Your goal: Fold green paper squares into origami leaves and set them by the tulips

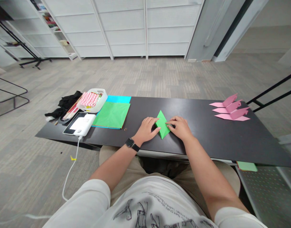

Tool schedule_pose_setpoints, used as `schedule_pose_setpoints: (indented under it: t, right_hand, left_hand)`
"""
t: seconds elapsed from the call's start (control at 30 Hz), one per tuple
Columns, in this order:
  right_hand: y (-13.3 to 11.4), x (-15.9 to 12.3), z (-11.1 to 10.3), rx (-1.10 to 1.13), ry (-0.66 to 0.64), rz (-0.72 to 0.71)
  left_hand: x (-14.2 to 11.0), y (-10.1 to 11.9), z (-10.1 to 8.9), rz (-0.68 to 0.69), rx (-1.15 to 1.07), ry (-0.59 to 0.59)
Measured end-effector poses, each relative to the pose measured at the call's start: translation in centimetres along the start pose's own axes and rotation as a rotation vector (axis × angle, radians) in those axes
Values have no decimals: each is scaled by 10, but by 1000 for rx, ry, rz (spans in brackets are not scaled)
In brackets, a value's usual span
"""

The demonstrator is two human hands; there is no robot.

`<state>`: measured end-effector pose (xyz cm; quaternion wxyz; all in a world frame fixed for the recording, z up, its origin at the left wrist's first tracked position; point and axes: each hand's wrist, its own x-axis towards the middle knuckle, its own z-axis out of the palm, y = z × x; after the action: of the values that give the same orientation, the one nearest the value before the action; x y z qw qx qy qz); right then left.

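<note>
A piece of green origami paper (162,124), folded into a small diamond, lies on the dark table in front of me. My left hand (146,129) has its thumb and fingers closed at the diamond's left edge. At the right side, my right hand (180,126) pinches the paper's right corner, its curled fingers hiding that corner. The diamond's upper and lower points stay visible between the two hands.
On the table's left, green paper sheets (114,115) lie over blue ones, beside a white basket (104,99), a white power bank (86,125) with a cable, and black cloth (68,102). Several pink origami cranes (230,109) stand at right. A black table (199,142) spans the front.
</note>
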<state>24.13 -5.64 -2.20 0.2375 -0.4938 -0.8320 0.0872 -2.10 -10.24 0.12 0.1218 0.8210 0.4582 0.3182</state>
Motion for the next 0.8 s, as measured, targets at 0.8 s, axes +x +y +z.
schedule_pose_setpoints:
  t: [0.8]
  right_hand:
    - [10, 0, 6, -14, 39, 70]
  left_hand:
    - [-2, -9, 8, 60, 22, -131]
